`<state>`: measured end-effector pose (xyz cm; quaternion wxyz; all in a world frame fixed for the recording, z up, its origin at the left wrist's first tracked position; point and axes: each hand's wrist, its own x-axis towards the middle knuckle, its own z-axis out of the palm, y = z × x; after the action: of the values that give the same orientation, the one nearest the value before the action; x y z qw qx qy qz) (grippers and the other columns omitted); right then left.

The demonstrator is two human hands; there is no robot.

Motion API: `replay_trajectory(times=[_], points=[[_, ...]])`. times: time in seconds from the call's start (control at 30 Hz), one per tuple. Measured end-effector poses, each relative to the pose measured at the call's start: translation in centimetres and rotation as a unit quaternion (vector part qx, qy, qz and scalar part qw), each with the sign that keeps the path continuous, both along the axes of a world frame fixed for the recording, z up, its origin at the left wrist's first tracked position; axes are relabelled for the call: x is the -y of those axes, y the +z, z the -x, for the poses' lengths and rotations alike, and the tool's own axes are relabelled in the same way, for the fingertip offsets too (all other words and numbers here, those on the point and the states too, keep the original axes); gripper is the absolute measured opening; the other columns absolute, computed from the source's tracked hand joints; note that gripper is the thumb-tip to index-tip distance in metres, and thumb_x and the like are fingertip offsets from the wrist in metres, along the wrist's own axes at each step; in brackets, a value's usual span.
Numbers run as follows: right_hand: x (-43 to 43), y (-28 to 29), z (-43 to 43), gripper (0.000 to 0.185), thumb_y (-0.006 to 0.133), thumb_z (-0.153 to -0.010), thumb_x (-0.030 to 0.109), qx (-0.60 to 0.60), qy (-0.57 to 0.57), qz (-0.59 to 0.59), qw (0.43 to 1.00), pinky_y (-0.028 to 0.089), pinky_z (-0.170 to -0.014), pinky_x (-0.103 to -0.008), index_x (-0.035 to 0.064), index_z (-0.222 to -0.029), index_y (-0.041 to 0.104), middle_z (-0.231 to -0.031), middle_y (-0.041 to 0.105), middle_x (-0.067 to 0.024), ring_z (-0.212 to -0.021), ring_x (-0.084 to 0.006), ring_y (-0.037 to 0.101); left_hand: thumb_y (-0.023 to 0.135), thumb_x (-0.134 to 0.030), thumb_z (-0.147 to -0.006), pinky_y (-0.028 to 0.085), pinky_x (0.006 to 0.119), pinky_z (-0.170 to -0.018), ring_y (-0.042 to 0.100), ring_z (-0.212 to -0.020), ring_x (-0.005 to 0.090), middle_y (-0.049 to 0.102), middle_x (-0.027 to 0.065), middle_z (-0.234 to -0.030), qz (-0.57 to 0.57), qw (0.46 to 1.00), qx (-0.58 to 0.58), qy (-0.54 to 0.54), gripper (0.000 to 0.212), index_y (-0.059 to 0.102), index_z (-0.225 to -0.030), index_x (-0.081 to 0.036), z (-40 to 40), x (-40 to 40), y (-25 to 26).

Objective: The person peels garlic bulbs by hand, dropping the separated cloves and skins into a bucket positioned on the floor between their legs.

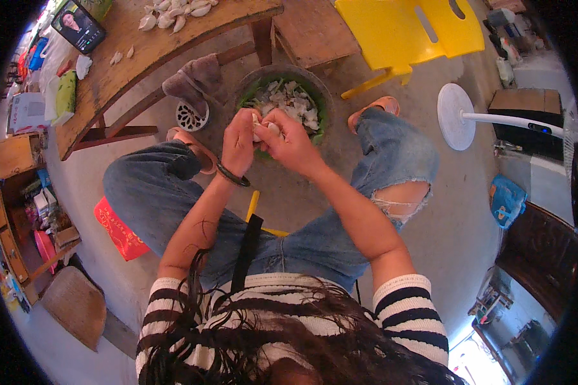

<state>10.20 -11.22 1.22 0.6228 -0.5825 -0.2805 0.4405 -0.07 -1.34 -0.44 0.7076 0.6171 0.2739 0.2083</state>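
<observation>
My left hand [239, 139] and my right hand [289, 142] meet over the near side of a round basin, both closed around a whitish garlic bulb [273, 129]. Strips of garlic skin stick up between my fingertips. The basin [328, 91] stands on the floor and has a green lining; papery garlic skins [291, 98] and some green stalks lie in it. More garlic cloves [166, 14] are heaped on the wooden table [173, 45] at the upper left, with a few small cloves [117, 57] apart from the heap.
A smartphone [78, 26] leans at the table's left end. A brown cloth [195, 79] hangs on the table's crossbar. A wooden stool [313, 33] and a yellow chair [404, 29] stand beyond the basin. At right is a white fan base [455, 117]; a red bag [118, 231] lies at left.
</observation>
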Motion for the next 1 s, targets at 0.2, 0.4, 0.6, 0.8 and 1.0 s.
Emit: replay_trajectory(times=[0.2, 0.4, 0.6, 0.8, 1.0], points=[[0.3, -0.4, -0.9, 0.024, 0.052, -0.099, 0.027, -0.108, -0.017, 0.001, 0.994, 0.037, -0.044, -0.0226, 0.0046, -0.092, 0.057, -0.07, 0.061, -0.0045, -0.05, -0.0076, 0.05, 0.027, -0.05, -0.104, 0.033, 0.02, -0.047, 0.047, -0.053, 0.0065, 0.059, 0.0026, -0.074, 0.102, 0.995, 0.012, 0.015, 0.049, 0.053, -0.098, -0.008, -0.6, 0.4, 2.3], [0.8, -0.8, -2.6, 0.032, 0.047, -0.101, 0.032, -0.31, -0.017, -0.043, 0.95, 0.032, -0.041, -0.023, 0.0043, -0.09, 0.058, -0.07, 0.06, -0.0055, -0.049, -0.0096, 0.049, 0.03, -0.05, -0.103, 0.029, 0.021, -0.046, 0.044, -0.052, 0.0058, 0.053, -0.0001, -0.071, 0.163, 0.986, 0.027, 0.037, 0.049, 0.053, -0.093, -0.009, -0.2, -0.4, 1.4], [0.6, 0.2, -2.7, 0.025, 0.06, -0.094, 0.028, -0.302, 0.02, -0.048, 0.952, 0.036, -0.045, -0.0246, 0.0039, -0.086, 0.059, -0.072, 0.061, -0.0055, -0.057, -0.0118, 0.053, 0.034, -0.047, -0.103, 0.029, 0.021, -0.046, 0.043, -0.053, 0.0057, 0.051, -0.0014, -0.071, 0.122, 0.992, 0.016, 0.032, 0.044, 0.053, -0.092, -0.009, 0.0, -0.5, 1.0], [-0.1, 0.3, -1.0, 0.019, 0.071, -0.087, 0.017, 0.035, 0.024, 0.02, 0.999, 0.039, -0.046, -0.0234, 0.0053, -0.09, 0.056, -0.071, 0.059, -0.0016, -0.058, -0.0071, 0.053, 0.035, -0.044, -0.104, 0.036, 0.019, -0.048, 0.049, -0.058, 0.0052, 0.057, -0.0001, -0.077, 0.074, 0.997, -0.031, 0.003, 0.039, 0.052, -0.1, -0.01, 0.2, -0.6, -0.4], [0.0, 1.2, -0.3, 0.018, 0.068, -0.09, 0.016, -0.14, 0.032, 0.039, 0.989, 0.037, -0.043, -0.0215, 0.005, -0.094, 0.055, -0.066, 0.058, -0.0023, -0.05, -0.0066, 0.049, 0.03, -0.042, -0.105, 0.042, 0.019, -0.049, 0.054, -0.056, 0.0072, 0.059, 0.002, -0.076, 0.122, 0.992, 0.016, 0.011, 0.039, 0.048, -0.106, -0.008, 0.1, 0.3, 0.4]])
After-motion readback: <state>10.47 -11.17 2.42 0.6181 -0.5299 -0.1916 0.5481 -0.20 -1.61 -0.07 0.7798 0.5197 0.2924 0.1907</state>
